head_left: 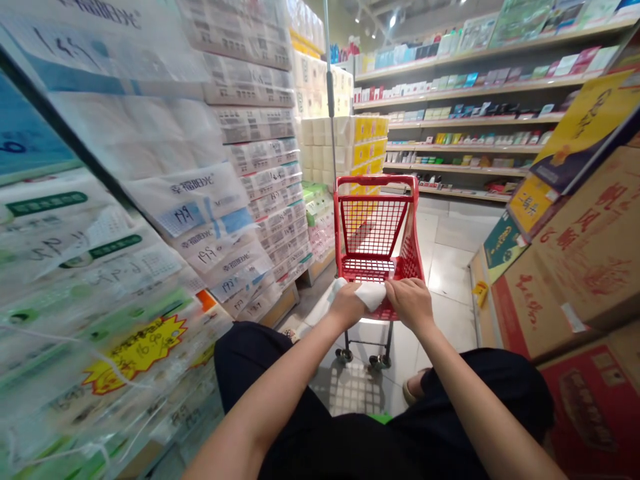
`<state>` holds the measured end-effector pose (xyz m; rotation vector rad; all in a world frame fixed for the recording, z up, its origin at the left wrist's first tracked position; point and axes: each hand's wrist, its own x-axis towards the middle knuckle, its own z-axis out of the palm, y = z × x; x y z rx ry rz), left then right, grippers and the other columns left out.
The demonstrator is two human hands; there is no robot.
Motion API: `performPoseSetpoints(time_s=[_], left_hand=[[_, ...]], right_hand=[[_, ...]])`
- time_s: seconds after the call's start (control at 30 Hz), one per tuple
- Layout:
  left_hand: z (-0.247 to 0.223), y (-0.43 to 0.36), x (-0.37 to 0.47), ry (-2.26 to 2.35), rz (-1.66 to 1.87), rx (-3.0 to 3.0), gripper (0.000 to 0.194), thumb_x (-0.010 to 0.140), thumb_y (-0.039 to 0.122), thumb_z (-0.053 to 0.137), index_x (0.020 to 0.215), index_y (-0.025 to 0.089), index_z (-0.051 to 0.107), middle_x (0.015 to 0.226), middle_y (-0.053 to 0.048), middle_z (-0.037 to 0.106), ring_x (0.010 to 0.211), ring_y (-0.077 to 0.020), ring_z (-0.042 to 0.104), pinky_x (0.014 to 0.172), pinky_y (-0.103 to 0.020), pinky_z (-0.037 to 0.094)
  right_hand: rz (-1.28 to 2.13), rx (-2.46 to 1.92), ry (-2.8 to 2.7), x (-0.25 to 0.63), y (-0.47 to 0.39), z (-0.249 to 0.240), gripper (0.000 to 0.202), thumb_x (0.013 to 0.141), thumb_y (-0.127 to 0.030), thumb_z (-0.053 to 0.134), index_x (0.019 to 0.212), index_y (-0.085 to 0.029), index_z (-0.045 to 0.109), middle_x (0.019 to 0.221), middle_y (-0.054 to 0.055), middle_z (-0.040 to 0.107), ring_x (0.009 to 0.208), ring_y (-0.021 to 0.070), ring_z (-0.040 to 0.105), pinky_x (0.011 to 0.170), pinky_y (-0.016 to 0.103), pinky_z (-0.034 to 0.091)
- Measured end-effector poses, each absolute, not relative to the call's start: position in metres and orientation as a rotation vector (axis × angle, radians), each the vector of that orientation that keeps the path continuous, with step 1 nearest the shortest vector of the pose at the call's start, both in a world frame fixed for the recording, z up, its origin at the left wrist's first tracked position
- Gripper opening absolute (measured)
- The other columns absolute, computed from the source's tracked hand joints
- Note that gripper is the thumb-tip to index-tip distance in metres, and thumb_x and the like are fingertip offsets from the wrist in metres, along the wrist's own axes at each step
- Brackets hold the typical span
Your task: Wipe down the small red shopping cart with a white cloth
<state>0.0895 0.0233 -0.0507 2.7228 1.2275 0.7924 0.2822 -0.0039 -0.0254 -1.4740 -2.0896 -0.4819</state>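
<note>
A small red shopping cart [374, 230] with a grid basket stands upright on the floor in front of me. My left hand [349, 301] is closed around a white cloth or tissue, low in front of the cart. The white piece [371, 295] sticks out between my two hands. Close by on the right, my right hand [409, 300] has its fingers curled at the near end of the cart, touching the white piece's edge. What lies under its fingers is hidden.
Tall stacks of packaged tissue [260, 133] line the left side. Cardboard boxes [590, 233] are piled on the right. Shelves of small goods [450, 127] stand at the back beyond a tiled floor [453, 267]. A thin metal pole [330, 93] rises left of the cart.
</note>
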Motion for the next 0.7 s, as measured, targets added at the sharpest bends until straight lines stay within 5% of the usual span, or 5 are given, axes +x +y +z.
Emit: performPoseSetpoints(time_s=[0.13, 0.27, 0.4, 0.57, 0.7], left_hand=[[-0.049, 0.027, 0.071, 1.130, 0.839, 2.796, 0.032, 0.088, 0.020, 0.057, 0.120, 0.017, 0.061, 0.118, -0.009, 0.066, 0.113, -0.0209, 0.060, 0.100, -0.035, 0.047], [-0.039, 0.031, 0.037, 1.088, 0.839, 2.933, 0.044, 0.092, 0.016, 0.051, 0.135, 0.025, 0.052, 0.140, -0.004, 0.054, 0.137, -0.0198, 0.041, 0.121, -0.044, 0.024], [-0.028, 0.035, 0.009, 1.044, 0.809, 2.970, 0.051, 0.093, 0.018, 0.049, 0.142, 0.031, 0.045, 0.145, 0.000, 0.049, 0.143, -0.0202, 0.031, 0.124, -0.047, 0.013], [-0.028, 0.036, 0.011, 1.088, 0.776, 2.962, 0.040, 0.093, 0.018, 0.047, 0.130, 0.029, 0.056, 0.133, -0.001, 0.058, 0.134, -0.0203, 0.043, 0.123, -0.046, 0.015], [-0.030, 0.033, 0.036, 1.166, 0.708, 3.020, 0.031, 0.093, 0.019, 0.047, 0.119, 0.024, 0.062, 0.115, -0.006, 0.064, 0.114, -0.0222, 0.056, 0.115, -0.045, 0.031]], right_hand=[[-0.448, -1.315, -2.202, 0.296, -0.002, -0.023, 0.037, 0.099, -0.037, 0.037, 0.075, -0.021, 0.061, 0.078, 0.003, 0.070, 0.081, 0.0171, 0.059, 0.086, 0.034, 0.031], [-0.398, -1.274, -2.284, 0.298, 0.002, -0.020, 0.038, 0.097, -0.046, 0.041, 0.075, -0.021, 0.059, 0.076, 0.002, 0.069, 0.079, 0.0157, 0.059, 0.084, 0.032, 0.031], [-0.391, -1.282, -2.285, 0.294, 0.006, -0.020, 0.042, 0.097, -0.050, 0.041, 0.072, -0.021, 0.057, 0.074, 0.002, 0.068, 0.075, 0.0150, 0.058, 0.081, 0.032, 0.030], [-0.428, -1.312, -2.282, 0.287, 0.009, -0.024, 0.042, 0.098, -0.051, 0.039, 0.072, -0.021, 0.056, 0.073, 0.002, 0.068, 0.073, 0.0147, 0.058, 0.078, 0.031, 0.029], [-0.452, -1.339, -2.287, 0.283, 0.009, -0.025, 0.043, 0.101, -0.047, 0.033, 0.076, -0.021, 0.056, 0.074, 0.001, 0.070, 0.068, 0.0135, 0.058, 0.074, 0.031, 0.028]])
